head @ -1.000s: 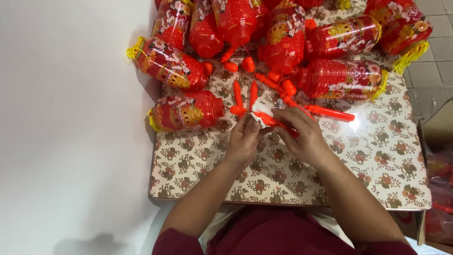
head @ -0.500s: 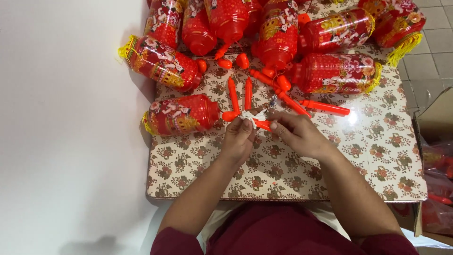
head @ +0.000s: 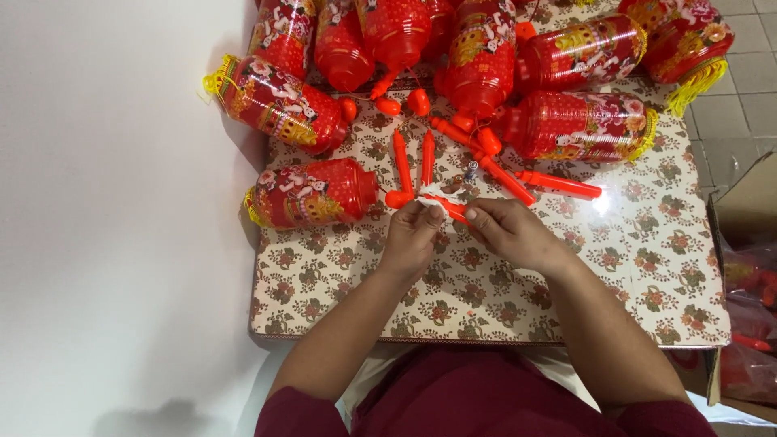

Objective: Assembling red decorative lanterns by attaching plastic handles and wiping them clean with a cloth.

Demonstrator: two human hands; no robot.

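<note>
Over a small table with a floral cloth (head: 631, 283), both my hands meet on one orange plastic stick (head: 455, 212). My left hand (head: 411, 237) pinches a small white wad (head: 435, 197) at the stick's end. My right hand (head: 510, 232) grips the stick's other part from the right. Just beyond my fingers lie more orange sticks (head: 402, 162), pointing away from me, and a longer one (head: 558, 184) lies to the right. A red lantern with a yellow fringe (head: 312, 194) lies on its side to the left of my hands.
Several red printed lanterns (head: 579, 125) are heaped along the table's far edge, some with yellow tassels (head: 694, 85). A white wall or surface (head: 121, 218) fills the left side. An open cardboard box (head: 749, 267) with red items stands on the tiled floor at right.
My hands have stayed together on the orange stick, with the white wad now showing at my left fingertips. The camera view has shifted slightly.
</note>
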